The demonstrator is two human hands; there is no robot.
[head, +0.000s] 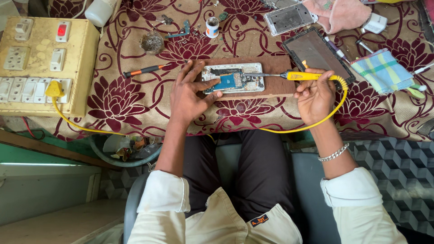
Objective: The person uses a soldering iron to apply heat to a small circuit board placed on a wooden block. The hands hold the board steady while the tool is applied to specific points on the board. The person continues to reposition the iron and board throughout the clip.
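Soldering iron (289, 75) over opened phone (233, 78)

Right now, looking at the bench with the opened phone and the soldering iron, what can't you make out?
Head view only:
- Soldering iron tip contact on the opened phone: too small to tell.
- Phone's left end: covered by the left hand.
- Iron's handle end: wrapped by the right hand.
- Small white jar contents: too small.
- Bin under the table: partly hidden by the table edge.
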